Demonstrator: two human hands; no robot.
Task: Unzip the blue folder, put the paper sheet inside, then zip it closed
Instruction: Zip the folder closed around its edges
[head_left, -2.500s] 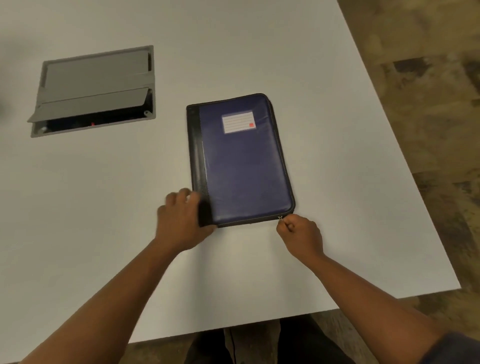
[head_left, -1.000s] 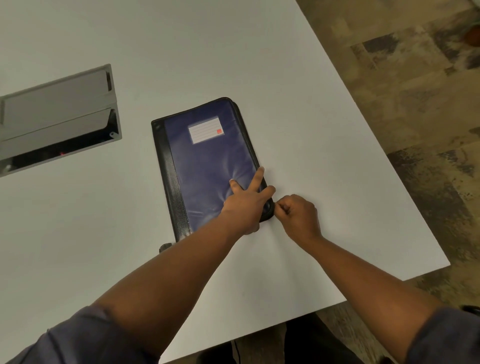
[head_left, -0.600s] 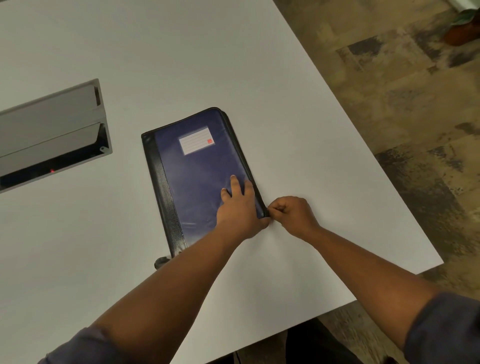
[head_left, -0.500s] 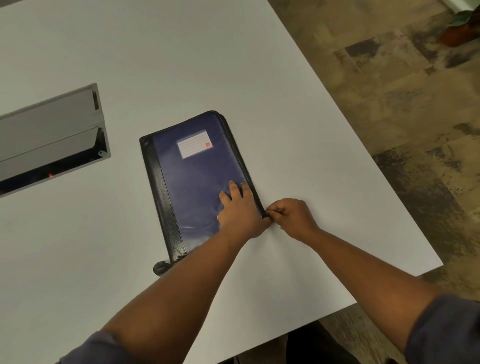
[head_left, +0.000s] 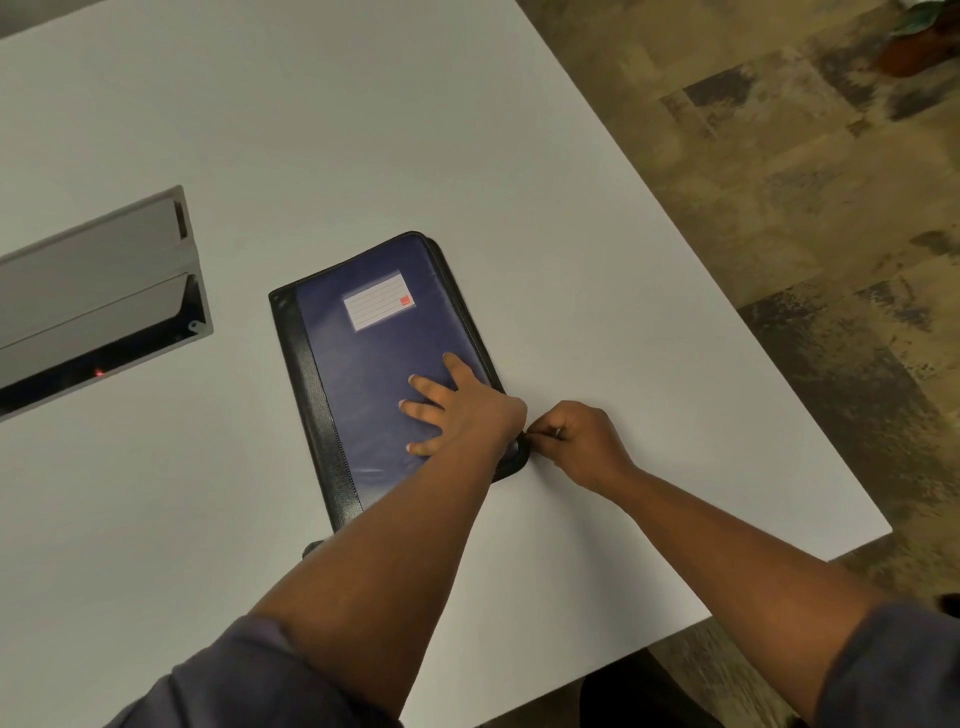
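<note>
Folder (head_left: 374, 364) flat on the tabletop (head_left: 571, 208), toward its near right corner. Left hand (head_left: 462, 410) spread flat, pressing the cover. Right hand (head_left: 576, 441) curled, pinching the zipper at the folder's near right corner.

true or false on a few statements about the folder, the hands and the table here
1. The left hand lies flat on the blue folder with fingers spread. True.
2. The right hand rests open on the table, away from the folder. False: its fingers are curled and pinch at the folder's near right corner, where the zip runs; the pull itself is too small to see.
3. The folder's label carries a small red mark. True.
4. The folder lies open with a paper sheet on it. False: it lies closed and no sheet is in view.
5. A grey hatch is set into the white table left of the folder. True.
</note>
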